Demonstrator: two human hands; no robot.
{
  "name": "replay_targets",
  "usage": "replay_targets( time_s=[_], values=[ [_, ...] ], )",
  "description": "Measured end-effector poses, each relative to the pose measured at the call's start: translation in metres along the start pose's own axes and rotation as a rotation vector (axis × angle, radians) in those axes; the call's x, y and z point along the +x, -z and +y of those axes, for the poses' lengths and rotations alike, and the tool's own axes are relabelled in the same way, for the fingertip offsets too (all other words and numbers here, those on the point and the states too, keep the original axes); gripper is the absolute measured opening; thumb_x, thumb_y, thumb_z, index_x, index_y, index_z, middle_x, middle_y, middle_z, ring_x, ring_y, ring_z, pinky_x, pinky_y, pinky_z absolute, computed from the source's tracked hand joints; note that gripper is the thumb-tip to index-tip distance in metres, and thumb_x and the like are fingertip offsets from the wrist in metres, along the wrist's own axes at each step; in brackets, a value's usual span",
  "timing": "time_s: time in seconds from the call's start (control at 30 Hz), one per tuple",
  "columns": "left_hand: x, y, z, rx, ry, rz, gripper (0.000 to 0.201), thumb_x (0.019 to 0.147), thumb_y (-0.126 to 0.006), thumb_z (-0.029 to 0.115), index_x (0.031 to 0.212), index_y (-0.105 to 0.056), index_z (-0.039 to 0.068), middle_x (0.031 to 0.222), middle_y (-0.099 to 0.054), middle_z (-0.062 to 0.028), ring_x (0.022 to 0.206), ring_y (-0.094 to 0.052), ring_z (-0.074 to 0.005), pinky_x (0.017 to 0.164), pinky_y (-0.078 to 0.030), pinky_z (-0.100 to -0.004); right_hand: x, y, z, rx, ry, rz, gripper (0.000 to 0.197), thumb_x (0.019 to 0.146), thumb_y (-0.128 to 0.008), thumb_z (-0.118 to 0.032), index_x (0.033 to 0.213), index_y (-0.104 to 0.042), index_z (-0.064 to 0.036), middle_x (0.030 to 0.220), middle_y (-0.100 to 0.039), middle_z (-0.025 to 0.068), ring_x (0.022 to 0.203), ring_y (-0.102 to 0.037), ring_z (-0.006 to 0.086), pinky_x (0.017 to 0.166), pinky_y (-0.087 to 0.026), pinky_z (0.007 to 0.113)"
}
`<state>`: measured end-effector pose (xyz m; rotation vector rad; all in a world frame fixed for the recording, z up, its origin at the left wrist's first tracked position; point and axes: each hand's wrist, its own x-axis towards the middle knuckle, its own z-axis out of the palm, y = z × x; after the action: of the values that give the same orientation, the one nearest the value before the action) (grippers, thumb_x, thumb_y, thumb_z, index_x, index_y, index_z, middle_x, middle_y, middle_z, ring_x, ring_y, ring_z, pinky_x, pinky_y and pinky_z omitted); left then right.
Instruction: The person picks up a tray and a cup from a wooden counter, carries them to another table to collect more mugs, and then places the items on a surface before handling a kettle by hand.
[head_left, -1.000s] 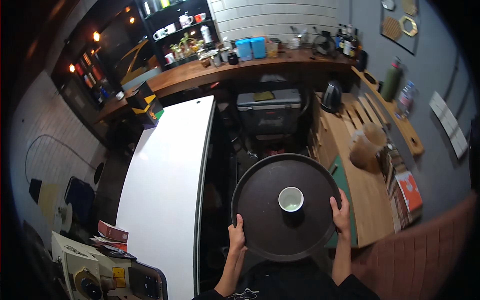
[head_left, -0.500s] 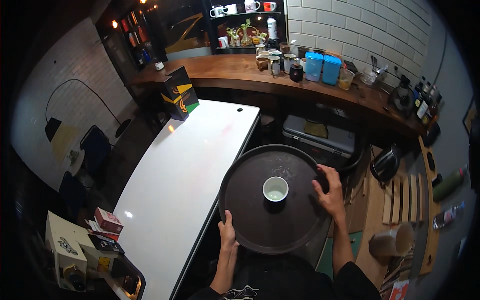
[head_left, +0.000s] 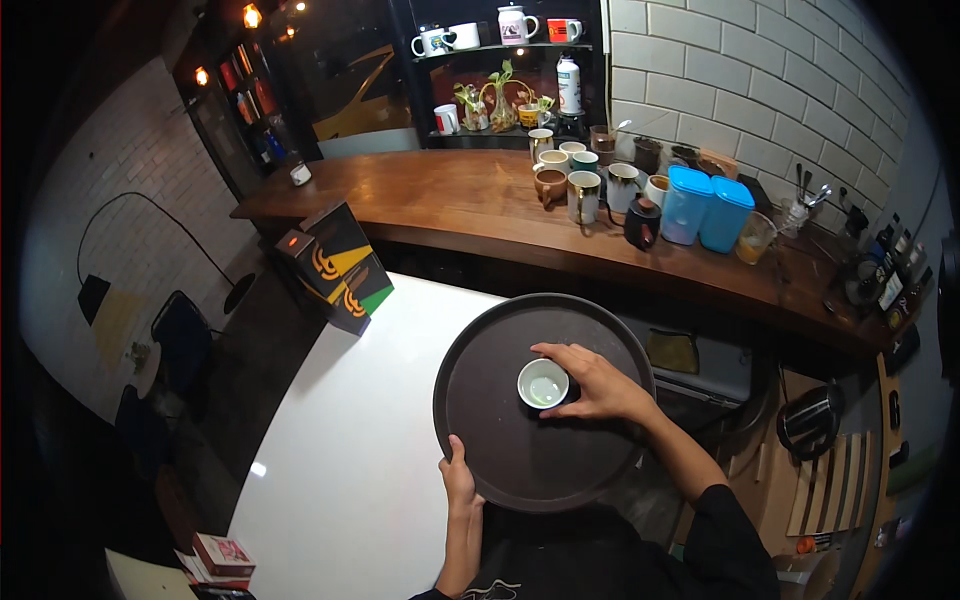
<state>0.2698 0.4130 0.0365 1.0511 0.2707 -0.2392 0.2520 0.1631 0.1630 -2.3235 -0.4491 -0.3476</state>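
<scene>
A round dark brown serving tray (head_left: pixel 500 450) is held level in front of my body. My left hand (head_left: pixel 459 480) grips its lower left rim, thumb on top and the other fingers hidden beneath. Near the tray's middle is a small white cup (head_left: pixel 543 385) with what looks like a little pale liquid at the bottom. My right hand (head_left: pixel 590 385) reaches over the tray from the right and curls round the cup, thumb on the near side and fingers on the far side. Whether the cup touches the tray or is slightly raised, I cannot tell.
A white table (head_left: pixel 340 420) lies to the left, with a dark box (head_left: pixel 335 270) at its far end. Beyond the tray runs a wooden counter (head_left: pixel 430 195) with several mugs (head_left: pixel 583 197) and blue-lidded containers (head_left: pixel 690 205). A black kettle (head_left: pixel 808 420) stands at the right.
My right hand has left the tray's right rim and moved inward to close round the cup. The view has shifted toward the counter. My left hand still holds the tray.
</scene>
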Motion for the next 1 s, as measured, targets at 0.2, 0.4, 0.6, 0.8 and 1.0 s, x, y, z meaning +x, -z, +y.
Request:
replay_targets(
  time_s=[0.2,0.4,0.6,0.8,1.0],
  values=[
    [0.058,-0.003,0.018,0.017,0.011,0.139,0.057,0.096,-0.048,0.037,0.119,-0.043,-0.015,0.112,-0.056,-0.0249,0.095,-0.062,-0.0305,0.076,-0.056,-0.0389,0.090,0.000,0.049,-0.077,0.121,0.001,0.061,0.058,-0.080,-0.034,0.103,-0.055,-0.0003,0.088,-0.062,0.0196,0.084,-0.062,0.0370,0.075,-0.049,0.041],
    [0.096,-0.005,0.029,0.001,0.037,0.284,0.060,0.096,-0.048,0.039,0.121,-0.038,-0.014,0.117,-0.051,-0.0266,0.099,-0.060,-0.0312,0.079,-0.055,-0.0389,0.200,0.054,0.098,-0.079,0.137,0.185,0.053,0.056,-0.083,-0.030,0.092,-0.059,0.0019,0.082,-0.064,0.0157,0.075,-0.066,0.0249,0.068,-0.051,0.032],
    [0.119,-0.019,0.035,-0.047,-0.016,0.333,0.063,0.095,-0.050,0.040,0.122,-0.034,-0.014,0.118,-0.048,-0.0282,0.100,-0.059,-0.0319,0.081,-0.055,-0.0395,0.319,0.110,0.201,-0.309,-0.265,0.271,0.064,0.057,-0.078,-0.045,0.093,-0.060,0.0042,0.092,-0.064,0.0227,0.086,-0.065,0.0332,0.073,-0.052,0.040],
    [0.135,-0.048,0.039,-0.069,-0.019,0.410,0.059,0.096,-0.047,0.039,0.125,-0.040,-0.012,0.118,-0.053,-0.0223,0.102,-0.058,-0.0296,0.084,-0.051,-0.0386,0.399,0.131,0.312,-0.489,-0.497,0.149,0.078,0.057,-0.079,-0.043,0.118,-0.057,-0.0007,0.113,-0.061,0.0232,0.107,-0.059,0.0342,0.090,-0.048,0.039],
    [0.150,-0.049,0.022,-0.109,-0.009,0.421,0.059,0.096,-0.048,0.039,0.123,-0.042,-0.012,0.117,-0.054,-0.0229,0.101,-0.059,-0.0294,0.082,-0.052,-0.0380,0.434,0.152,0.368,-0.548,-0.543,0.016,0.074,0.054,-0.083,-0.042,0.108,-0.059,0.0030,0.107,-0.062,0.0219,0.101,-0.061,0.0312,0.084,-0.049,0.039]
  ],
)
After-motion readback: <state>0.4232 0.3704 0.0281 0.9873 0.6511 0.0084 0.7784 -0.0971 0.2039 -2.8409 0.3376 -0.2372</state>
